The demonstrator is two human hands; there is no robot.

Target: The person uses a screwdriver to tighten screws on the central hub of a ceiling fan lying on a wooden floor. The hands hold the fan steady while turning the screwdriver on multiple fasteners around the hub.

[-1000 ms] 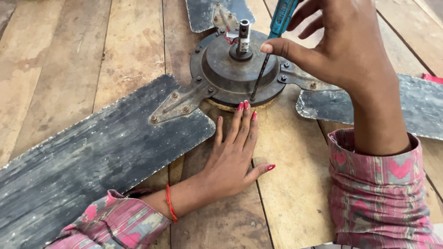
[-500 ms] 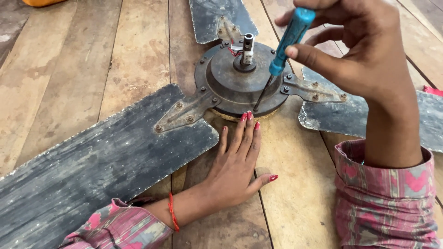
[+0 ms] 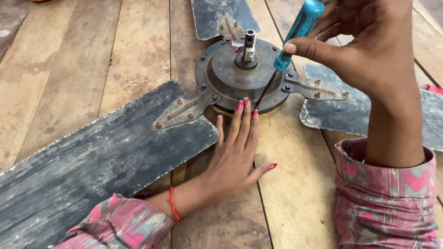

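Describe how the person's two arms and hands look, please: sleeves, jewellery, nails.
Both arms wear pink sleeves with a grey and red geometric pattern, pushed back from the wrists. The left hand has red-painted nails and a thin red thread band around the wrist. The right hand shows no ring or band; its nails are not clearly visible.

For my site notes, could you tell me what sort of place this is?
Probably an informal repair spot: a dusty old ceiling fan lies on a rough wooden plank surface, and the right hand works a blue-handled screwdriver at its hub.
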